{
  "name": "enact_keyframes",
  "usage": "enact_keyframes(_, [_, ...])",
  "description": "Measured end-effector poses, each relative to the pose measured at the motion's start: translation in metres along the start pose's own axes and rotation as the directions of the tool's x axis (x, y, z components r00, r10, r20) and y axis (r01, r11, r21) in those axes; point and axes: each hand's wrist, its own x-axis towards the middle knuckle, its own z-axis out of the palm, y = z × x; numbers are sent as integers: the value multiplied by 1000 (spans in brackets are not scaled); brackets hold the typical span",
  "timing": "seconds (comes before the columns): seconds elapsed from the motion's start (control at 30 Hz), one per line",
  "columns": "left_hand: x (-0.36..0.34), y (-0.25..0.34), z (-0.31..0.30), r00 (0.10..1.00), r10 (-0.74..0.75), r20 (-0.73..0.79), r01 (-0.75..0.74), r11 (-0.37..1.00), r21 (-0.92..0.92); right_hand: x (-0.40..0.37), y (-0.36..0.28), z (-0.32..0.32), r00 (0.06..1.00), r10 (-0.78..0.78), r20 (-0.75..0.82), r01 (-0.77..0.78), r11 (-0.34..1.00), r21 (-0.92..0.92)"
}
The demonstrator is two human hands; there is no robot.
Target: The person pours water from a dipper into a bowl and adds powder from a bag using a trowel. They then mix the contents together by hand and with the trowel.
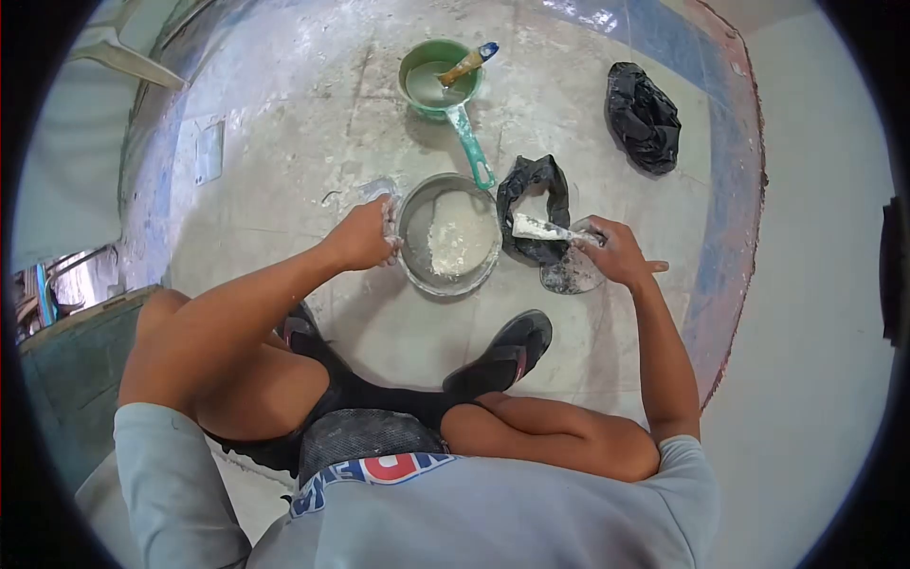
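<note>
A round grey bowl [411, 270] with white powder [462, 232] in it sits on the floor before me. My left hand [368, 234] is closed at its left rim, fingers dusted white. To the right of the bowl, my right hand [611, 250] is wrapped round a small trowel [542, 228] whose blade carries white powder. That blade is over an open black plastic bag [549, 180], with white material in its mouth. Beneath my right hand lies a powder-smeared, rounded flat piece [573, 273] whose kind I cannot make out.
Beyond the bowl stands a green dipper [466, 135] holding cloudy liquid and a paintbrush [466, 65]. Another black plastic bag [645, 119] lies at the far right. The tiled floor [284, 142] is streaked with white. My sandal [502, 356] is near the bowl; a wall rises at right.
</note>
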Motion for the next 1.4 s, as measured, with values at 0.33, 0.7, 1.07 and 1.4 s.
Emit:
enact_keyframes(0.33, [-1,2,1,999,-31,7,31,999,-28,8,-25,38,992,-122,19,122,992,-5])
enact_keyframes(0.7, [-4,9,-1,1000,-1,-10,0,999,-39,-18,-32,56,992,-91,-92,67,970,-233])
enact_keyframes(1.07, [-5,9,-1,1000,8,-23,-9,999,-35,-33,-77,70,999,11,-48,-27,941,-337])
enact_keyframes(1.4, [-5,9,0,1000,-9,-19,8,1000,-24,-15,-72,76,994,-97,-51,77,949,-307])
